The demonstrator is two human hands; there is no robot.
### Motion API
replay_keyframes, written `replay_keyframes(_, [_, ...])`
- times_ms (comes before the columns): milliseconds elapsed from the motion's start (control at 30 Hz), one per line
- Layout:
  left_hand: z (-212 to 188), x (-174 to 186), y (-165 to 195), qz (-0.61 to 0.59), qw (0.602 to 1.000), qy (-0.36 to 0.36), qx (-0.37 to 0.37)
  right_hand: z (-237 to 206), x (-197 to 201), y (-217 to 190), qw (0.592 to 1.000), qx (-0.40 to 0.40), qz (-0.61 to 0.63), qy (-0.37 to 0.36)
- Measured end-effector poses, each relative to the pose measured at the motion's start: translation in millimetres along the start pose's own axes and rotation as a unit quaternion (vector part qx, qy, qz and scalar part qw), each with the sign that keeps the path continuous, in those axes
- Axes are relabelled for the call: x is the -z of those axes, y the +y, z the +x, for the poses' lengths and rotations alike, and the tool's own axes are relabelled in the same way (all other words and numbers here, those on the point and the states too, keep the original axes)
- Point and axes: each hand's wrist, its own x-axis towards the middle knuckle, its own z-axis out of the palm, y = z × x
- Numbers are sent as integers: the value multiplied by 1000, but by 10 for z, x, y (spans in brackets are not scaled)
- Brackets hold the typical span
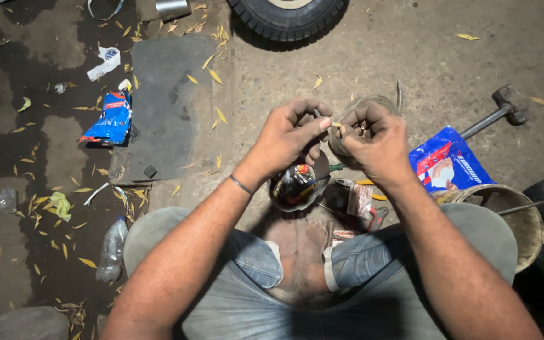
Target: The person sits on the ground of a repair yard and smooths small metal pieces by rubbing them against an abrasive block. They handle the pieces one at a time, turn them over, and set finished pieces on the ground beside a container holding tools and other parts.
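Note:
My left hand (289,134) and my right hand (373,140) meet above my crossed legs, fingertips pinched together on a small light-coloured part (335,124). A small brass-coloured piece shows between the right fingers. Below the hands a round black bowl (297,187) holds small parts and a red-topped item. I cannot tell exactly what the small part is. A dark band circles my left wrist.
A hammer (498,112) lies at the right beside a blue packet (446,164). A worn bucket (516,217) and tyres stand at the right edge; another tyre (288,16) is at the top. Pliers and small tools (363,200) lie near my feet. A plastic bottle (112,249), wrappers and leaves litter the left.

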Motion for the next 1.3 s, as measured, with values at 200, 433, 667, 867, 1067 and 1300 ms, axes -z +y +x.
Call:
replay_keyframes(200, [13,37,-51,-43,996,-62,40,-15,-2,-75,1000,-22,16,-6])
replay_keyframes(433, [0,27,-88,240,961,12,-136,4,95,-254,980,88,-180,-18])
replay_keyframes(667, [8,30,-51,359,914,31,-189,-47,243,-343,967,141,-200,-73])
replay_keyframes(867, [-15,-38,-27,393,900,30,-184,-37,213,-330,962,164,-211,-59])
replay_keyframes(1067, [-18,-60,-19,377,905,23,-198,-41,222,-336,967,151,-199,-54])
replay_keyframes(1300, [-46,-84,-28,434,875,28,-213,-61,174,-312,964,157,-208,-53])
